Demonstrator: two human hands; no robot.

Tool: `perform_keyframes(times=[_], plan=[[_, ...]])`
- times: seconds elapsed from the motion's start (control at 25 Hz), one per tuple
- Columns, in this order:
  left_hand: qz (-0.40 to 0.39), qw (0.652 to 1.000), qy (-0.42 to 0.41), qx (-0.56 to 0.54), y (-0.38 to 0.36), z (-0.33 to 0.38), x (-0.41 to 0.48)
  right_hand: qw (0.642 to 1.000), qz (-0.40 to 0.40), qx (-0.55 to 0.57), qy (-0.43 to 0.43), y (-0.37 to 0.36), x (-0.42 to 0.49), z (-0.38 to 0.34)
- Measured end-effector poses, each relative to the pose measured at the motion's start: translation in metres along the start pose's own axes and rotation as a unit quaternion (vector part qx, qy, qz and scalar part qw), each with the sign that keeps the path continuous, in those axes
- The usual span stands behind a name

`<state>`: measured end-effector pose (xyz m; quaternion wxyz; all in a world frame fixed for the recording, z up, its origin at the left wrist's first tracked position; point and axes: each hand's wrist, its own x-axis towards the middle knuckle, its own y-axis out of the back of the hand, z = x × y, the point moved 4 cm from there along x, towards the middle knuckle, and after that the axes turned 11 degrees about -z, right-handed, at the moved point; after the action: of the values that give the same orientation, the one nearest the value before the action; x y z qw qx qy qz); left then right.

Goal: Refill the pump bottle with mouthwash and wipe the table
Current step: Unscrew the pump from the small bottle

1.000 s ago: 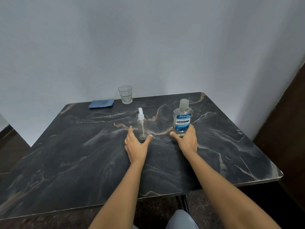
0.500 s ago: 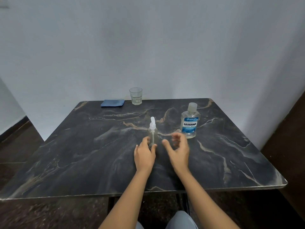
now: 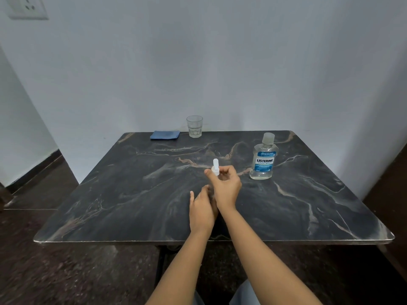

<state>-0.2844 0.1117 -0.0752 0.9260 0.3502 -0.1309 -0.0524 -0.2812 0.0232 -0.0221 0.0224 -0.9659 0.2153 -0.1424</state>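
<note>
The small clear pump bottle stands mid-table, and only its white pump top (image 3: 215, 167) shows. My right hand (image 3: 226, 188) comes from above and pinches that pump top between thumb and fingers, covering the bottle's body. My left hand (image 3: 201, 209) is just below and to the left, with its fingers round the lower part of the bottle, partly hidden behind my right wrist. The capped Listerine mouthwash bottle (image 3: 263, 164), with clear liquid and a blue label, stands upright to the right. A folded blue cloth (image 3: 165, 135) lies at the far edge.
A clear drinking glass (image 3: 194, 126) stands at the back edge, right of the cloth. The dark marble table (image 3: 132, 194) is pushed against a white wall with a socket (image 3: 27, 7) at the top left. Dark floor surrounds the table on the left.
My right hand left the mouthwash bottle, crossed left and took hold of the pump top. My left hand closed in on the bottle's lower part. The camera pulled back and tilted up.
</note>
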Motion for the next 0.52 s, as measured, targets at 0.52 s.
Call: perform_keyframes(times=[0.52], plan=[[-0.027, 1.0, 0.008, -0.008, -0.003, -0.003, 0.007, 0.995, -0.102, 0.0, 0.005, 0.024, -0.008, 0.01]])
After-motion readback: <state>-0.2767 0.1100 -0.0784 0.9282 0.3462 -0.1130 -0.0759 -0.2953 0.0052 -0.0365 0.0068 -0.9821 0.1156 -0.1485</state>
